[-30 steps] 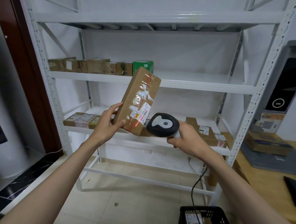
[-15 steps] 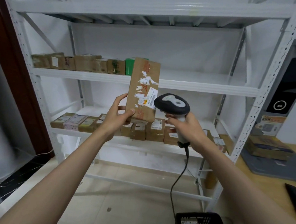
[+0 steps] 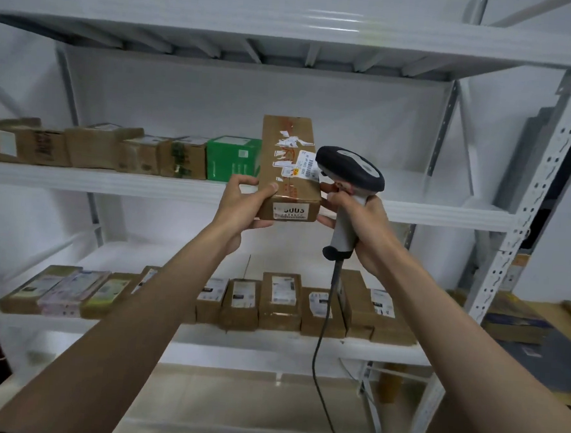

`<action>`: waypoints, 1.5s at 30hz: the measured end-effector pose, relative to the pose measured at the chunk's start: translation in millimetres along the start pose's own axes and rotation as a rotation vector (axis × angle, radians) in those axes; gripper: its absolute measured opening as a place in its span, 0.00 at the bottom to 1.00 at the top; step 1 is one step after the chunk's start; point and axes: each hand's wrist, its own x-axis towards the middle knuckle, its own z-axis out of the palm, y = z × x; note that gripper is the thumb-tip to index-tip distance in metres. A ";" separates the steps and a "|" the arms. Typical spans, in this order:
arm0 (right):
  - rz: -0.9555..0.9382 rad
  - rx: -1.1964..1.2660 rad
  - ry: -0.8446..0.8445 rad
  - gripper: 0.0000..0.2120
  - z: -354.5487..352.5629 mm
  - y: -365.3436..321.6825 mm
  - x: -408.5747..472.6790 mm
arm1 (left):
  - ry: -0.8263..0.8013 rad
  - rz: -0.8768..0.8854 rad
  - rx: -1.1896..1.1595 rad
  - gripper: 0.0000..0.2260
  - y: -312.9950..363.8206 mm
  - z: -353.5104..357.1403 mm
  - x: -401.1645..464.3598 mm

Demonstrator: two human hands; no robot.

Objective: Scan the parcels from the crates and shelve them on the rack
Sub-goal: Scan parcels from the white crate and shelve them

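White steel shelving [image 3: 279, 195] fills the view against a pale wall, with a row of small cartons and a green box [image 3: 232, 158] on the middle shelf and a longer row of labelled parcels [image 3: 280, 300] along the front edge of the lower shelf, labels facing out, probably so they can be read at a glance. Held up in front of the middle shelf is a long brown parcel [image 3: 289, 169], upright, its near end bearing a white sticker. The left hand [image 3: 244, 201] grips its lower left corner, thumb on the front face and fingers [image 3: 242, 181] wrapped behind. The right hand [image 3: 361, 225] is closed around the grip of a corded barcode scanner [image 3: 349, 171], while a fingertip or two touch the parcel's right edge, seemingly to steady it. The scanner head sits just beside the shipping label, partly covering it. Judging by the height and the free shelf space right of the green box, the parcel looks bound for that gap.
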 end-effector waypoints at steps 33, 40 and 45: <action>0.102 -0.122 0.125 0.05 61.8 70.7 161.7 | 0.116 0.371 0.626 0.13 -48.6 -24.2 203.9; 0.072 -0.003 0.259 0.08 17.3 81.1 98.9 | -0.151 0.483 0.486 0.10 -75.5 11.1 154.7; 0.158 -0.013 0.400 0.10 -52.4 83.6 17.3 | -0.438 0.441 0.479 0.09 -114.2 81.4 93.5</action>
